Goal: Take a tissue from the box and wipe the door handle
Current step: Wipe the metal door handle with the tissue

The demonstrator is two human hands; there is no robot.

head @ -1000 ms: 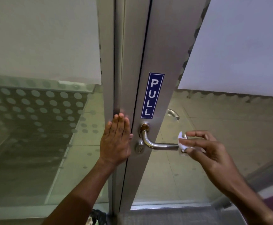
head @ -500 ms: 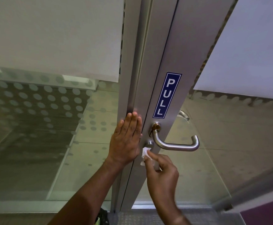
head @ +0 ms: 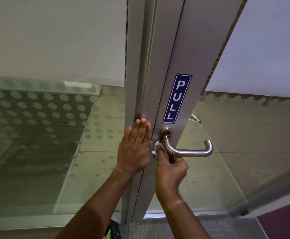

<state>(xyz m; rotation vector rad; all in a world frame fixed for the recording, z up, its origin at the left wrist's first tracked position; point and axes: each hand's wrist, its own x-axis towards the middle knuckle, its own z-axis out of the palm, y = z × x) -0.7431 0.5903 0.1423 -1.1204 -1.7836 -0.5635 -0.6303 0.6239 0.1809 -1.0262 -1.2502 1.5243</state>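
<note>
- Our right hand (head: 171, 167) pinches a crumpled white tissue (head: 156, 148) against the inner bend of the door handle (head: 189, 150), just below its brass collar.
- Our left hand (head: 134, 149) lies flat, fingers extended together, pressed on the metal door frame (head: 140, 75) beside the handle.
- Above the handle sits a blue PULL sign (head: 177, 98); frosted, dotted glass panels (head: 37, 109) flank the frame.

Frosted, dot-patterned glass panels (head: 42, 109) in aluminium frame (head: 133, 66), pale tiled floor (head: 244, 144) beyond.
</note>
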